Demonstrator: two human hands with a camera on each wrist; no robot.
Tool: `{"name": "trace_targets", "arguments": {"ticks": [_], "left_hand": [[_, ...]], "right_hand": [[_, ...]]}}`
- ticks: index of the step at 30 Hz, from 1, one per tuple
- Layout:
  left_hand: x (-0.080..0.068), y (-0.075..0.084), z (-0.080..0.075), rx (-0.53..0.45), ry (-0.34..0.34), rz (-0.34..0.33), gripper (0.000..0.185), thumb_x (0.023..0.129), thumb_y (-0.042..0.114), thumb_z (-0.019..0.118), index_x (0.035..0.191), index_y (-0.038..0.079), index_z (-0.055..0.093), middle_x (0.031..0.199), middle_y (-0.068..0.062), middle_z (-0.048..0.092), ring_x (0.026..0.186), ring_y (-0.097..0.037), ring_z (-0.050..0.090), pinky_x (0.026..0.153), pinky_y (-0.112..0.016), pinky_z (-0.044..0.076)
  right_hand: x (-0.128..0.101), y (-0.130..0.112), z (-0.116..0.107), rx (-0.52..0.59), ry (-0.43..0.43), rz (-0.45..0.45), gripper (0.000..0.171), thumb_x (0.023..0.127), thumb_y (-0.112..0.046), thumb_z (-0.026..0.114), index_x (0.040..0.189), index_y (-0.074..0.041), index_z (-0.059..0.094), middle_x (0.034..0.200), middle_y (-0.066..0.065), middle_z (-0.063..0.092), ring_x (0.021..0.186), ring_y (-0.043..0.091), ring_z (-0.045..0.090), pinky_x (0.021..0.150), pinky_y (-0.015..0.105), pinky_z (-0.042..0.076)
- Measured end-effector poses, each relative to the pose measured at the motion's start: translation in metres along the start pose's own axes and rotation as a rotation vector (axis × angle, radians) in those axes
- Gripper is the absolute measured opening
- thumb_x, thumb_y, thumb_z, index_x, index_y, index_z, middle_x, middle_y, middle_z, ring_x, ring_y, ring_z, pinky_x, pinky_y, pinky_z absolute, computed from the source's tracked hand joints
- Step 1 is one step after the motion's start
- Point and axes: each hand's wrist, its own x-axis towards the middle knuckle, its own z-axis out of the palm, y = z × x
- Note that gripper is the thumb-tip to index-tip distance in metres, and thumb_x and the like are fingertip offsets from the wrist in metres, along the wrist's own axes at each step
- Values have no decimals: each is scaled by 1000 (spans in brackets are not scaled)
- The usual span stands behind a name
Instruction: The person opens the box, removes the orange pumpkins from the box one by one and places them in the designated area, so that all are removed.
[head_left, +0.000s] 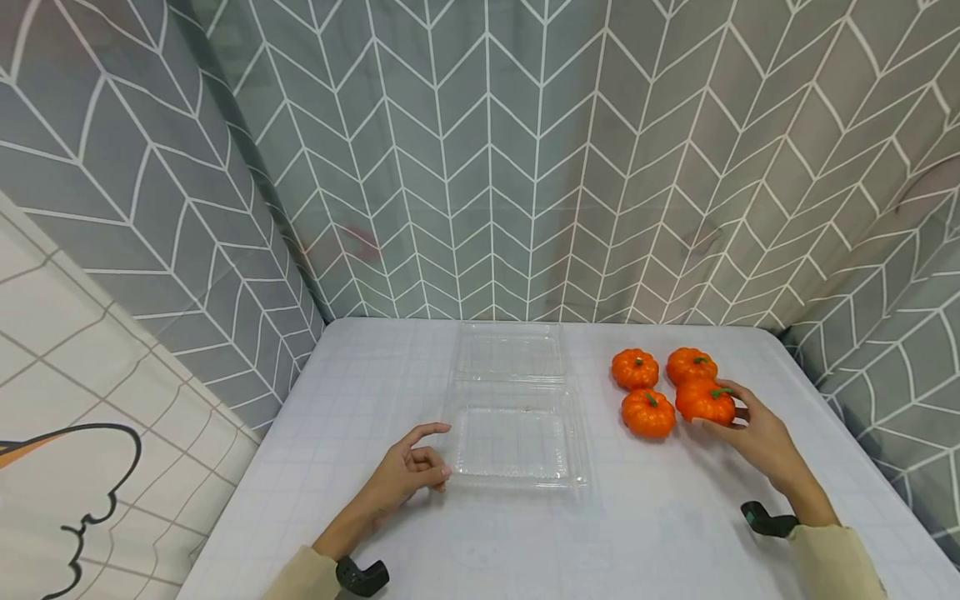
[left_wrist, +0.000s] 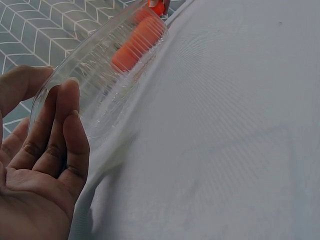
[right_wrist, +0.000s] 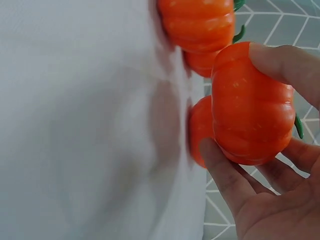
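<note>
My right hand (head_left: 761, 437) grips a small orange pumpkin (right_wrist: 252, 107) with a green stem, thumb on one side and fingers on the other. In the right wrist view this pumpkin appears raised a little off the table. Beside it stand three more pumpkins: one front left (head_left: 648, 413), one back left (head_left: 634, 368) and one behind (head_left: 691, 365). A clear plastic clamshell box (head_left: 517, 482) lies unfolded, its lid (head_left: 510, 327) flat toward the back. At the box's left rim is my left hand (head_left: 405, 475), its fingers loosely bent; a firm hold on the rim is not visible.
A white cloth covers the table (head_left: 600, 542). Patterned grey curtains (head_left: 510, 167) hang behind the back edge and along the sides. Each wrist wears a dark camera mount, seen on the left (head_left: 362, 577) and right (head_left: 768, 521).
</note>
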Motion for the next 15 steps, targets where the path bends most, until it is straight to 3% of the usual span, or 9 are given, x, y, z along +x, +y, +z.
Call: {"name": "trace_targets", "arguments": {"ticks": [15], "left_hand": [[0, 2, 1, 6, 3, -8, 76, 93, 8, 78, 155, 4, 35, 91, -11, 68, 77, -22, 71, 76, -37, 62]], "right_hand": [[3, 16, 6, -16, -30, 36, 98, 94, -50, 73, 160, 1, 20, 157, 35, 24, 132, 60, 35, 97, 71, 45]]}}
